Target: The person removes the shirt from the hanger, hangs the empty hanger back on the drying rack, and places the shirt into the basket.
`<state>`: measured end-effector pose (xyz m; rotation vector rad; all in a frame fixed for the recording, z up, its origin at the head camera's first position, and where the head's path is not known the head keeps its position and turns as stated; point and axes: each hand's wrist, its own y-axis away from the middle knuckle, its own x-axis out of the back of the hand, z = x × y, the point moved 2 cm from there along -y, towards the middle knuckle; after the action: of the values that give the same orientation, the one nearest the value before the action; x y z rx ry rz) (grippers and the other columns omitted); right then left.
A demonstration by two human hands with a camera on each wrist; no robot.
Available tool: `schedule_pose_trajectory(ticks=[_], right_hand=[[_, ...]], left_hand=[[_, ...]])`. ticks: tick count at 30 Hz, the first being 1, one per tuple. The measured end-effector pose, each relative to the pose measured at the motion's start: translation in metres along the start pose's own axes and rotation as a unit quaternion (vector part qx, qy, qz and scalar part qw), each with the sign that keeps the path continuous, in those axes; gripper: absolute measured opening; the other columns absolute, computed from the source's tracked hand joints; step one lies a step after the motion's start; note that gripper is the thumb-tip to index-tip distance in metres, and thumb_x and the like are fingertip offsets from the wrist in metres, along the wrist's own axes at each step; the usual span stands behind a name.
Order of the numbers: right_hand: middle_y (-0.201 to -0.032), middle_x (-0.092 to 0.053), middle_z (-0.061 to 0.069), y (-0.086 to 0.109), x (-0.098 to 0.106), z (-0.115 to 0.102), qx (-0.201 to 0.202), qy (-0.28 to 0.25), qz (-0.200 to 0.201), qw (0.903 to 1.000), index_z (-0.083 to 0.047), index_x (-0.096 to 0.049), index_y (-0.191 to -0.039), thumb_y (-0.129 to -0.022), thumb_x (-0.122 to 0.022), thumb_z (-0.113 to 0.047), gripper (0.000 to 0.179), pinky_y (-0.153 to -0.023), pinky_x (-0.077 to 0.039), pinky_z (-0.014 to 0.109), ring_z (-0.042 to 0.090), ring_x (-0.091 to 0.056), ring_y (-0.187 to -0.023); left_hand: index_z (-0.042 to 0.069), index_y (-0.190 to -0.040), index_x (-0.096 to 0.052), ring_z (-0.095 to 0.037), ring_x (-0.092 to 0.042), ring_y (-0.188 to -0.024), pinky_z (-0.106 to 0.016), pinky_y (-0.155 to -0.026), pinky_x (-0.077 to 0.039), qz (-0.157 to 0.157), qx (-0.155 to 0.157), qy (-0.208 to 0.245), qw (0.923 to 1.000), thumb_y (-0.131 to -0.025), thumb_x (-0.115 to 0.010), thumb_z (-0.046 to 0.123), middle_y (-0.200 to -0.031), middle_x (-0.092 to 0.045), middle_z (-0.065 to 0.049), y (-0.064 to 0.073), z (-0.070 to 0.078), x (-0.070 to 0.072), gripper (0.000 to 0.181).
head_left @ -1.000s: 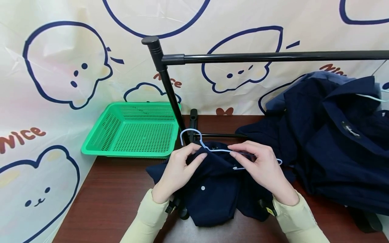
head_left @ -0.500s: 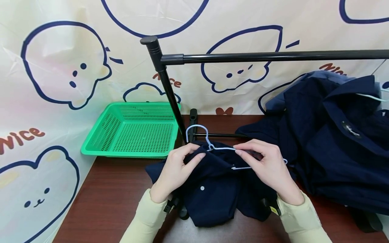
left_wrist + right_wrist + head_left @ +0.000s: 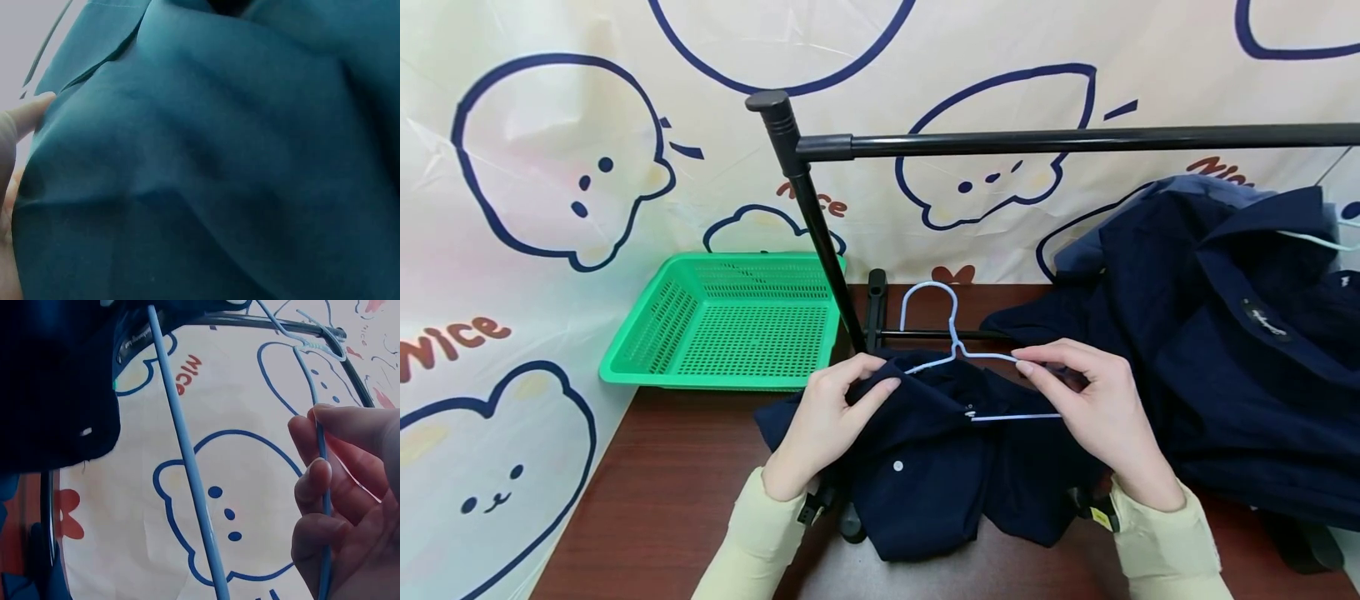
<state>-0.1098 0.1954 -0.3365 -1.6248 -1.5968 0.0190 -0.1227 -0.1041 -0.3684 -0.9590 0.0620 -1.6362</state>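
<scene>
A light-blue wire hanger stands hook-up at the neck of a dark navy shirt, its left arm running in under the cloth. With thumb and fingers my right hand pinches the hanger's right arm; the right wrist view shows the wire between thumb and fingers. The hanger's lower bar lies across the shirt front. My left hand pinches the shirt's collar edge near the hanger. Navy cloth fills most of the left wrist view, with a thumb at its left edge.
A green plastic basket sits at the back left of the brown table. A black rack with a top rail rises behind the hands. More navy garments are heaped at the right, a pale hanger among them.
My right hand has moved right with the hanger. The hook has shifted right and up, turning more upright, and its left arm now lies inside the collar. My left hand has barely moved.
</scene>
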Motion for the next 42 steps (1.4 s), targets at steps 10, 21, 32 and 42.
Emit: schedule_pose_trajectory(ticks=[10, 21, 32, 42], right_hand=[[-0.086, -0.067, -0.007, 0.007, 0.016, 0.013, -0.05, -0.006, 0.033, 0.9982, -0.021, -0.074, -0.101, -0.083, -0.072, -0.008, 0.023, -0.048, -0.033, 0.023, 0.01, -0.044, -0.055], [-0.09, -0.068, -0.007, 0.008, 0.02, 0.015, -0.078, 0.009, 0.034, 0.9963, -0.024, -0.072, -0.104, -0.086, -0.07, -0.014, 0.021, -0.064, -0.042, 0.018, 0.009, -0.059, -0.071], [-0.089, -0.067, -0.009, 0.0, 0.012, -0.005, -0.016, 0.009, 0.012, 0.9998, -0.022, -0.072, -0.101, -0.084, -0.071, -0.01, 0.021, -0.068, -0.044, 0.018, 0.009, -0.059, -0.07], [-0.097, -0.07, 0.0, 0.001, 0.013, -0.017, -0.002, -0.029, 0.023, 0.9993, -0.013, -0.071, -0.104, -0.079, -0.071, 0.004, 0.03, -0.061, -0.047, 0.017, 0.016, -0.064, -0.065]], left_hand=[[0.022, -0.103, -0.065, -0.005, -0.055, -0.073, -0.026, -0.061, -0.043, 0.007, 0.006, -0.01, 0.9999, -0.091, -0.061, 0.032, -0.089, -0.064, 0.013, 0.003, -0.002, 0.012, 0.016], [0.022, -0.104, -0.065, -0.006, -0.056, -0.076, -0.027, -0.064, -0.045, 0.013, 0.007, 0.005, 0.9999, -0.092, -0.061, 0.03, -0.09, -0.064, 0.011, 0.004, -0.004, 0.013, 0.015], [0.02, -0.106, -0.064, -0.004, -0.058, -0.081, -0.025, -0.066, -0.046, -0.019, 0.002, 0.018, 0.9997, -0.092, -0.06, 0.034, -0.095, -0.065, 0.01, 0.003, 0.002, -0.005, 0.019], [0.019, -0.108, -0.064, -0.004, -0.059, -0.087, -0.026, -0.072, -0.047, -0.023, -0.015, 0.042, 0.9987, -0.092, -0.06, 0.032, -0.101, -0.065, 0.008, 0.0, 0.008, -0.017, 0.021]])
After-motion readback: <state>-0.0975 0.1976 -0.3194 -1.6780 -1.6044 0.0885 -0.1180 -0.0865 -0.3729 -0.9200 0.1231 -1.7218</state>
